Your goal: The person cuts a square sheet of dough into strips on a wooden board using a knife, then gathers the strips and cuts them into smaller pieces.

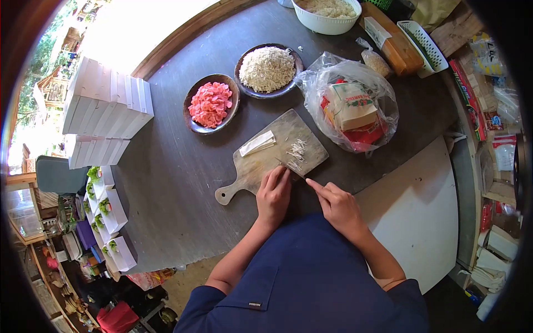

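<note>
My right hand (336,201) grips a knife (293,169), its index finger stretched along the spine and the handle hidden in the palm. The thin blade lies over the near edge of a wooden cutting board (244,173). My left hand (273,190) is closed at that same edge, fingertips close to the blade; what they press on is hidden. Small pale shreds (297,151) are scattered on the board just beyond the blade. A stack of whitish flat strips (257,144) lies on the board's left part.
Beyond the board stand a bowl of pink slices (210,105) and a bowl heaped with pale shreds (267,69). An open plastic bag (350,108) with packets sits to the right. White boxes (105,108) are stacked at left. A white basin (327,22) stands at the back.
</note>
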Action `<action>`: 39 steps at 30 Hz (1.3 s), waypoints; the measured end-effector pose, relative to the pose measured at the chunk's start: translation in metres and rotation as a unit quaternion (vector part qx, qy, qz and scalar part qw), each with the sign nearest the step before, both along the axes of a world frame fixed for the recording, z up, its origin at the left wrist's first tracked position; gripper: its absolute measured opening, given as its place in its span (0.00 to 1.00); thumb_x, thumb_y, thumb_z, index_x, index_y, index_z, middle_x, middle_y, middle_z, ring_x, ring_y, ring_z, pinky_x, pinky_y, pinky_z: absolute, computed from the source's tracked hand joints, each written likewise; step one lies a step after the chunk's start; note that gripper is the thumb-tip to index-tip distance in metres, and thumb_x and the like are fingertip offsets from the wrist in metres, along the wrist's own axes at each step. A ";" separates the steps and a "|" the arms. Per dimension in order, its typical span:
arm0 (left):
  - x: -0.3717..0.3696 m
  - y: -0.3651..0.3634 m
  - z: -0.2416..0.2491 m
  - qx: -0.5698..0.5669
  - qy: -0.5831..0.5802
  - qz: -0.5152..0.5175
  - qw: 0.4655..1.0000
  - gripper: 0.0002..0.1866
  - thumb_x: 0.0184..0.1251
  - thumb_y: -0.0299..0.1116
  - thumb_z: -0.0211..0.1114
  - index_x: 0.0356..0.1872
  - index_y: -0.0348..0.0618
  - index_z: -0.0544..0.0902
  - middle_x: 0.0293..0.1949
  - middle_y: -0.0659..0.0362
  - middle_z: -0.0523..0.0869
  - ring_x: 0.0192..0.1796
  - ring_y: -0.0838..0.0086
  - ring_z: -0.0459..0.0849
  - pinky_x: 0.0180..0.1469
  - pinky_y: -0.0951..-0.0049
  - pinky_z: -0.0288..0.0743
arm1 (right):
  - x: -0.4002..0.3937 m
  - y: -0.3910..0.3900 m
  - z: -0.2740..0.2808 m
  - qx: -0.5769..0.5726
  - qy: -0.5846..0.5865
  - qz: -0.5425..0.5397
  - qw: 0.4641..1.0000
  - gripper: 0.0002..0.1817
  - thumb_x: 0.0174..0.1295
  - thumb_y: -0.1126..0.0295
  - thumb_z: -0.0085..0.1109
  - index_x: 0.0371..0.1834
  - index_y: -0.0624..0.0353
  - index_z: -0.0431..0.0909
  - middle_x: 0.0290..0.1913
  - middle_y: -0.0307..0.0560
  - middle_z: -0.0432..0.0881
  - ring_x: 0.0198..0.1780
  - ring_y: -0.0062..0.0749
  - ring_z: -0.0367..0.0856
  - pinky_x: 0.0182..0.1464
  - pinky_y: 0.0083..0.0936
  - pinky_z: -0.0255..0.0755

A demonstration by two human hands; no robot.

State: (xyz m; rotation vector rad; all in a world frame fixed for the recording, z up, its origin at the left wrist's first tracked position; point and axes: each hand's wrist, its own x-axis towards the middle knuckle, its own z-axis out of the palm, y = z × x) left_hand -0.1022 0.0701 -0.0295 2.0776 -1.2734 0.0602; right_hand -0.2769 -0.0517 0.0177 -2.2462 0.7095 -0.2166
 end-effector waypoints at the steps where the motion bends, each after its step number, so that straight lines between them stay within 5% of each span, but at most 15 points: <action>1: 0.001 -0.001 0.000 -0.003 -0.014 -0.003 1.000 0.16 0.63 0.20 0.76 0.53 0.38 0.92 0.56 0.55 0.90 0.57 0.57 0.90 0.58 0.59 0.87 | 0.002 -0.002 -0.002 0.000 -0.005 0.002 1.000 0.27 0.78 0.70 0.61 0.78 0.34 0.81 0.37 0.49 0.81 0.34 0.56 0.87 0.38 0.52 0.83; 21: -0.002 -0.002 0.000 -0.015 0.004 0.007 1.000 0.14 0.65 0.19 0.77 0.51 0.37 0.92 0.55 0.54 0.91 0.56 0.55 0.91 0.58 0.58 0.86 | -0.001 0.007 -0.005 0.003 -0.024 -0.019 1.000 0.28 0.78 0.71 0.61 0.79 0.34 0.80 0.36 0.49 0.80 0.34 0.56 0.87 0.38 0.52 0.83; 24: -0.002 -0.002 -0.001 -0.022 0.005 0.011 1.000 0.14 0.65 0.19 0.76 0.51 0.37 0.92 0.54 0.54 0.91 0.56 0.55 0.91 0.58 0.58 0.86 | 0.000 0.007 -0.003 -0.001 -0.024 -0.025 0.999 0.28 0.77 0.75 0.63 0.77 0.38 0.83 0.35 0.49 0.78 0.33 0.49 0.84 0.38 0.46 0.78; 39: 0.002 0.001 -0.003 -0.015 -0.018 0.000 1.000 0.16 0.64 0.21 0.77 0.53 0.38 0.92 0.55 0.56 0.90 0.57 0.58 0.90 0.57 0.60 0.87 | 0.010 0.004 -0.003 -0.006 -0.017 -0.012 1.000 0.26 0.79 0.70 0.61 0.77 0.35 0.82 0.37 0.51 0.81 0.35 0.57 0.88 0.38 0.53 0.83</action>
